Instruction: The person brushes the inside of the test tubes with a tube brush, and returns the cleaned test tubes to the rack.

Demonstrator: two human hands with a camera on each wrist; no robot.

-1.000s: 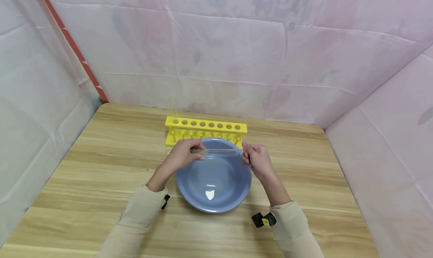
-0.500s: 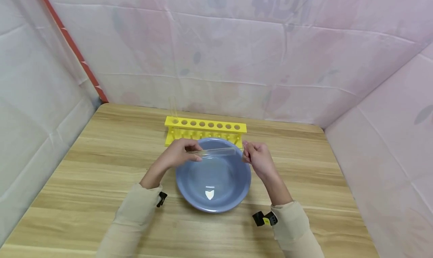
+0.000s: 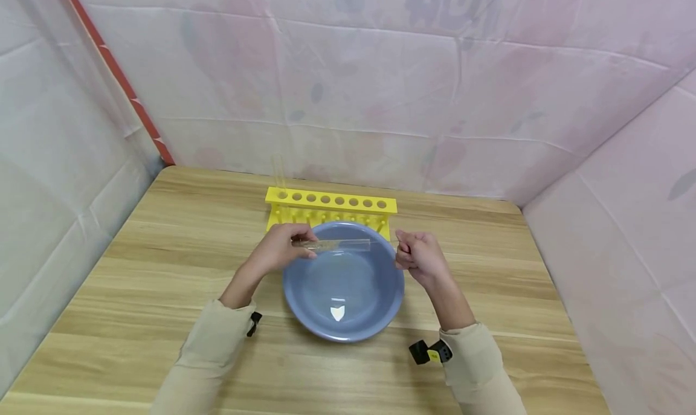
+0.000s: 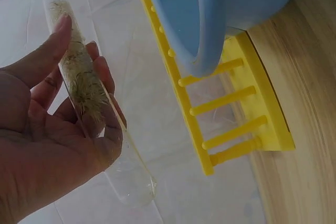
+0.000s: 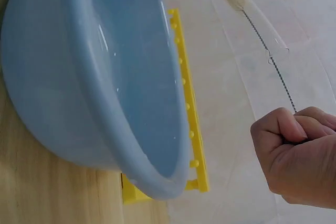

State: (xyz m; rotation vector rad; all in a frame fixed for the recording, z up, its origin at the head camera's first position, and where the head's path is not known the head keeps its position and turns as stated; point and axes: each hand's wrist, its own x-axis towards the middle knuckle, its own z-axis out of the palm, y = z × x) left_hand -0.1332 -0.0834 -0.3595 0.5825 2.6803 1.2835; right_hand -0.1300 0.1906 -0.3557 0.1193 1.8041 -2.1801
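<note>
Over the far part of the blue basin (image 3: 344,333), my left hand (image 3: 277,246) holds a clear glass test tube (image 3: 356,244) lying sideways, its mouth toward the right. Inside the tube sit the pale bristles of a test tube brush (image 4: 84,80); in the left wrist view the thumb and fingers wrap the glass around them, with the rounded end beyond the fingers. My right hand (image 3: 424,258) grips the brush's twisted wire handle (image 5: 284,83) in a closed fist, past the basin's right rim. The wire runs from the fist through the tube's mouth to the bristles.
Behind the basin stands a yellow test tube rack (image 3: 331,203), partly hidden by the rim. Another clear test tube (image 3: 279,173) stands upright in its leftmost hole. The basin rests on a wooden table (image 3: 163,282), with cloth-covered walls (image 3: 353,89) behind and at both sides.
My left hand has moved left with the test tube, and my right hand slightly right. The gap between the tube's mouth and my right fist has widened, with more brush wire showing.
</note>
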